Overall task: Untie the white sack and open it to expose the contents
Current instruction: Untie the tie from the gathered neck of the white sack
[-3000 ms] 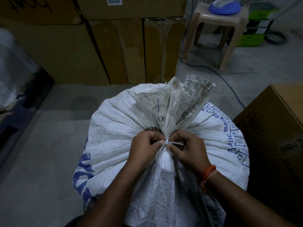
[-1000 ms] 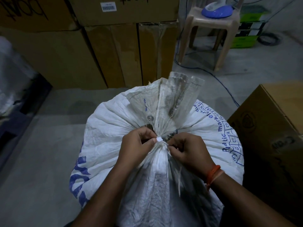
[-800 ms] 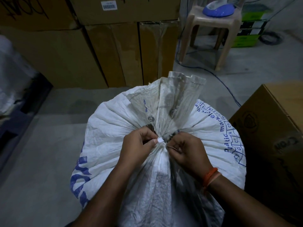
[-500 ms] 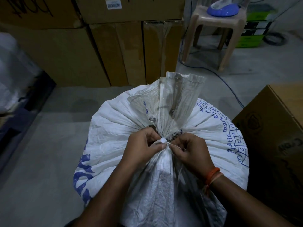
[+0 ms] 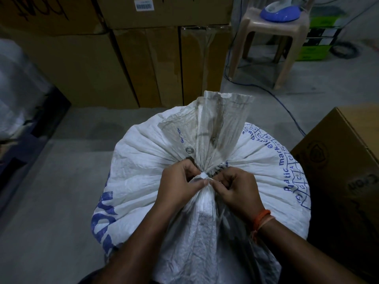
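A full white woven sack [image 5: 143, 160] with blue print stands on the floor in front of me. Its mouth is gathered into a neck, and the loose top flap [image 5: 221, 119] sticks up behind the knot. A small white tie knot [image 5: 204, 175] binds the neck. My left hand [image 5: 180, 185] pinches the tie and bunched fabric from the left. My right hand [image 5: 238, 191], with an orange thread at the wrist, pinches the tie strand from the right. The contents are hidden inside the sack.
Stacked cardboard boxes [image 5: 143, 58] stand just behind the sack. Another cardboard box [image 5: 344, 171] is close on the right. A beige plastic stool [image 5: 272, 37] carries a blue and white object, and a blue cable [image 5: 287, 111] runs across the grey floor.
Both hands stay at the knot, with the fingers working slightly at the tie. The short strand that stuck out to the right three seconds ago is now tucked under my right fingers.
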